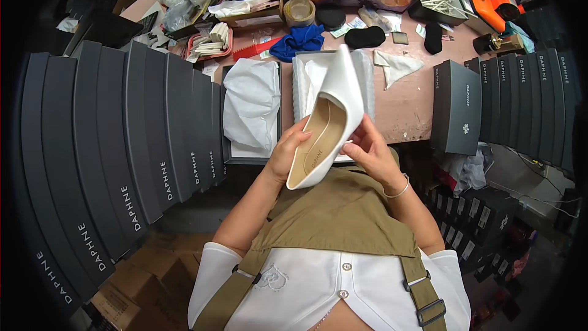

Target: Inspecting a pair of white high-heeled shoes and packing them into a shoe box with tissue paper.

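A white pointed-toe shoe (pixel 346 89) with a beige insole is held up in front of me, its toe pointing away and its heel end toward me. My left hand (pixel 288 152) grips its left side, the thumb reaching over the rim onto the insole. Against the right side near the heel, my right hand (pixel 370 152) is closed with fingers and thumb on the shoe. Behind the shoe lies an open box (pixel 300 60) lined with pale padded wrapping. To its left is another open shoebox (pixel 236 153) with white tissue paper (pixel 250 101) in it.
Tall stacks of dark grey shoeboxes stand at left (pixel 104 147) and right (pixel 456 107). On the pink table (pixel 404 113) lie a blue cloth (pixel 298 43), a white triangular cloth (pixel 397 68), black pads (pixel 365 37), a red comb-like tool (pixel 254 49) and an orange tool (pixel 485 7). Cardboard cartons (pixel 144 288) sit low at left.
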`<state>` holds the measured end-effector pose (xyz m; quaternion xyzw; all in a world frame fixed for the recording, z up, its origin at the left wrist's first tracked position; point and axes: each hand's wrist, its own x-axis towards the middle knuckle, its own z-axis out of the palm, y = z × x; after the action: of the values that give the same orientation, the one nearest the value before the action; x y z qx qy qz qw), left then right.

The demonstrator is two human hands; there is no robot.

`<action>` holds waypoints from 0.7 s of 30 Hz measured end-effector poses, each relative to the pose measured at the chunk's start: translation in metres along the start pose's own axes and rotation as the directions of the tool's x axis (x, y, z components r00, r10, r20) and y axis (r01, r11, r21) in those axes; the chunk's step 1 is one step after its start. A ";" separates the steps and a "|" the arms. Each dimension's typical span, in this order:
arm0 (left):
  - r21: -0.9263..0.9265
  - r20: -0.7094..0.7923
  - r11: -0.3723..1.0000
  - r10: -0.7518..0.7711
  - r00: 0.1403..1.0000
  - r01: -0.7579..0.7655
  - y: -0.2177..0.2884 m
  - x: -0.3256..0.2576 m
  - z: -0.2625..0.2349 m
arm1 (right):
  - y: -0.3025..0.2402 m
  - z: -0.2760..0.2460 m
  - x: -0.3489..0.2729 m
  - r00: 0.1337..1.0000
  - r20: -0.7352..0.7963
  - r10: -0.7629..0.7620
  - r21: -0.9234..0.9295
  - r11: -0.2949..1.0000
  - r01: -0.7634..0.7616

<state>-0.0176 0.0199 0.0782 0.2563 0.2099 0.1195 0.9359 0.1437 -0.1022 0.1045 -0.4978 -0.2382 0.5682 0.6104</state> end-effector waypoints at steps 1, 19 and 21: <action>-0.099 0.000 0.994 -0.042 0.999 0.042 -0.002 0.002 -0.002 | 0.006 -0.006 -0.003 1.000 0.002 -0.028 -0.076 0.997 0.028; -0.577 0.011 0.805 -0.161 0.987 0.138 -0.009 -0.001 -0.018 | 0.002 0.017 -0.013 0.975 0.139 -0.172 -0.653 0.724 0.221; -0.553 0.047 0.821 -0.143 0.989 0.145 -0.011 -0.003 -0.022 | 0.003 0.018 -0.016 0.969 0.151 -0.194 -0.655 0.714 0.245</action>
<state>-0.0287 0.0194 0.0562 -0.0422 0.1834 0.1038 0.9766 0.1230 -0.1112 0.1135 -0.6309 -0.5052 0.3855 0.4450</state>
